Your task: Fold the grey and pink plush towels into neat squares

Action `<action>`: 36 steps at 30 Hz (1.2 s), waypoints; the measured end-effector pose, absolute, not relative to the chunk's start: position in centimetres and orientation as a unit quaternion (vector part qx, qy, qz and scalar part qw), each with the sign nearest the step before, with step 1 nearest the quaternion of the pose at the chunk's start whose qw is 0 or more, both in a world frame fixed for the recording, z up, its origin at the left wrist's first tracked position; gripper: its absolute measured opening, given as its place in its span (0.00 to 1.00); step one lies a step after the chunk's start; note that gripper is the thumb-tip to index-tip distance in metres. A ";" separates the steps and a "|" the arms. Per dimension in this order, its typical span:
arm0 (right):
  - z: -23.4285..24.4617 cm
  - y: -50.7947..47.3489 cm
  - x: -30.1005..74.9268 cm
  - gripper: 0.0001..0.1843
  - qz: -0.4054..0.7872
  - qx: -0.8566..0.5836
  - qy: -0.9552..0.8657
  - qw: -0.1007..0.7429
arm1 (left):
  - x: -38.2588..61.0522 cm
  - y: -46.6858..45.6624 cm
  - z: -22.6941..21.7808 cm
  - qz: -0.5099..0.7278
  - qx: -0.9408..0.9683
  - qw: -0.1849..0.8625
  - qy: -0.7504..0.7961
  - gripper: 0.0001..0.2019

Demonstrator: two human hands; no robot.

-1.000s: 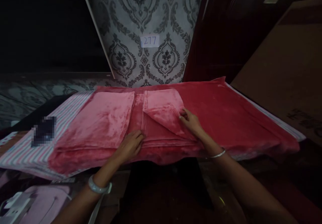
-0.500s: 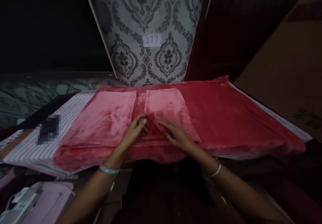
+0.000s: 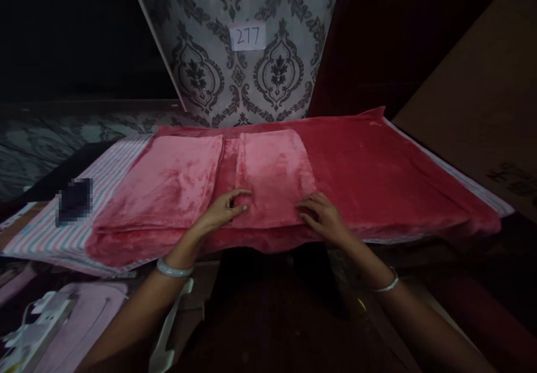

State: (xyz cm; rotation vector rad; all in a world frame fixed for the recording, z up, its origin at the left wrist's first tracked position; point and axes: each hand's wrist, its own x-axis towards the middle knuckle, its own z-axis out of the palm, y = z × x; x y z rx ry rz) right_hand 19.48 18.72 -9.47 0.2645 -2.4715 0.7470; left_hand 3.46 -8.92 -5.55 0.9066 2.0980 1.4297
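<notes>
A small folded pink velvet cloth (image 3: 272, 174) lies flat on a large red velvet blanket (image 3: 377, 177) that covers the table. My left hand (image 3: 224, 209) pinches the near left corner of this cloth between thumb and fingers. My right hand (image 3: 321, 213) rests with curled fingers on its near right corner. A second, wider folded pink cloth (image 3: 168, 180) lies to the left, with a narrow strip of red between the two.
A striped sheet (image 3: 50, 233) shows under the blanket at the left, with a dark blurred object (image 3: 74, 201) on it. Patterned wallpaper with a "277" label (image 3: 247, 36) stands behind. A pale pink device (image 3: 62, 322) sits low at the left. Dark floor lies below.
The turned-up corner of the small pink cloth has been laid flat. My hands moved from its middle out to its two near corners. The view has shifted downward slightly.
</notes>
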 end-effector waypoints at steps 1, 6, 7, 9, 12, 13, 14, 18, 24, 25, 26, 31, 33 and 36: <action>-9.5 18.9 19.7 0.12 0.270 0.096 -0.922 0.261 | 3.6 -9.1 -5.4 0.500 0.337 0.228 0.764 0.23; -9.9 19.9 19.5 0.19 0.266 0.080 -0.934 0.227 | 3.7 -9.4 -4.0 0.499 0.346 0.195 0.770 0.19; -10.0 20.1 19.4 0.20 0.265 0.077 -0.935 0.222 | 3.6 -9.3 -3.5 0.501 0.353 0.174 0.771 0.19; -9.9 20.3 19.2 0.21 0.254 0.073 -0.940 0.216 | 3.4 -9.0 -2.7 0.486 0.377 0.149 0.774 0.19; -9.7 20.4 19.2 0.19 0.226 0.073 -0.949 0.208 | 2.8 -8.6 -1.6 0.432 0.431 0.149 0.778 0.21; -9.6 20.3 19.2 0.18 0.219 0.073 -0.951 0.206 | 2.5 -8.4 -1.3 0.416 0.446 0.146 0.779 0.21; -9.6 20.3 19.2 0.18 0.214 0.073 -0.952 0.206 | 2.2 -8.3 -1.0 0.403 0.457 0.141 0.780 0.20; -9.8 20.5 18.9 0.16 0.222 0.068 -0.946 0.225 | 1.0 -7.4 0.0 0.350 0.484 0.090 0.797 0.17; -10.1 20.5 18.3 0.06 0.239 0.016 -0.936 0.258 | 0.5 -5.9 1.0 0.201 0.517 -0.058 0.830 0.10; -9.9 20.4 18.4 0.06 0.235 0.010 -0.933 0.273 | 0.5 -5.8 1.0 0.179 0.514 -0.077 0.835 0.09; -9.7 20.2 18.5 0.06 0.229 0.002 -0.929 0.290 | 0.6 -5.8 0.9 0.161 0.508 -0.099 0.840 0.09; -9.6 19.4 19.3 0.11 0.136 -0.047 -0.922 0.360 | 1.2 -6.7 -2.0 0.126 0.524 -0.179 0.823 0.09; -10.4 19.2 19.6 0.12 0.087 -0.029 -0.936 0.341 | 1.8 -7.6 -4.2 0.117 0.549 -0.172 0.810 0.11; -11.9 18.9 20.0 0.14 0.039 0.000 -0.953 0.302 | 2.9 -9.3 -7.1 0.097 0.572 -0.144 0.802 0.13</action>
